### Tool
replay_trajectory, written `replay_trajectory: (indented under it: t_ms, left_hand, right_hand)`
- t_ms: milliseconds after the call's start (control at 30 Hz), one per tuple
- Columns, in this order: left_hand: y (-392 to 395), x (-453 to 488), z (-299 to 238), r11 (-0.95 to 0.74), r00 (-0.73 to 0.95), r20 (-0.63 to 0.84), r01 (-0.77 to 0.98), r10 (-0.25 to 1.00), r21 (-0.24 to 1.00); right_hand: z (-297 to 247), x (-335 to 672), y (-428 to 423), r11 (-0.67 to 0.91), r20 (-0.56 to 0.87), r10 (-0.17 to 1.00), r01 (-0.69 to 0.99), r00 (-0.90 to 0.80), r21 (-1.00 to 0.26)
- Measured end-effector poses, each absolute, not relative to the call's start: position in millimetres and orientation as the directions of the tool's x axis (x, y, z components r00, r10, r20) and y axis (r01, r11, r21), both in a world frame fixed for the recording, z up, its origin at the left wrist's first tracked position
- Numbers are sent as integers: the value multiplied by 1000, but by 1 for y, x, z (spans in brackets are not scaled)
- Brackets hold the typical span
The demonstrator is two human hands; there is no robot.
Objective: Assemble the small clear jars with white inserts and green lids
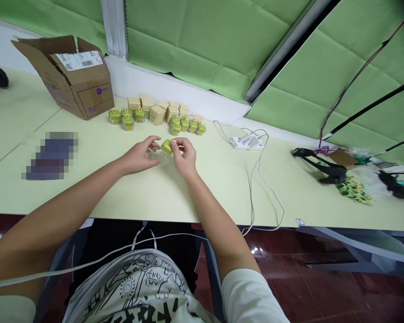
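My right hand (185, 157) pinches a small green lid (166, 146), tilted, just above the table in front of me. Close to its left, my left hand (138, 155) curves its thumb and fingers around a clear container (156, 154), which is see-through and hard to outline. Beyond both hands stand small green-lidded jars with loops on top, one group on the left (128, 121) and another on the right (176, 128). Behind the jars are several small tan boxes (157, 115).
An open cardboard box (90, 96) stands at the back left, with a pixelated dark item (52, 155) nearer. To the right lie a white power strip (247, 142) and looping cables. Further right are a black strap-like object (323, 166) and a green-and-yellow pile (354, 190).
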State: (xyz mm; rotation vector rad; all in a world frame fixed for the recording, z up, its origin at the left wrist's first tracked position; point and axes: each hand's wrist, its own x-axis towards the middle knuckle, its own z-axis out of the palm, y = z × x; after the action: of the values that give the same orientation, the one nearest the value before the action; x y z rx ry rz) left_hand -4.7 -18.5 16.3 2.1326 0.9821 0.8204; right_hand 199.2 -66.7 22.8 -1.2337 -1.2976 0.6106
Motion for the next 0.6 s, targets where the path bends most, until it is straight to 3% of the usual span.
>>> replay_trajectory:
  t_ms: [300,600]
  left_hand:
    - [-25,-3,19,-513,558,254,374,790,773]
    - [-22,-4,16,-504,576,240,357,781,786]
  right_hand:
    - [19,198,-69,453,505,863,434,4,-779]
    - [14,202,-63,434,438,890,539,-130,-722]
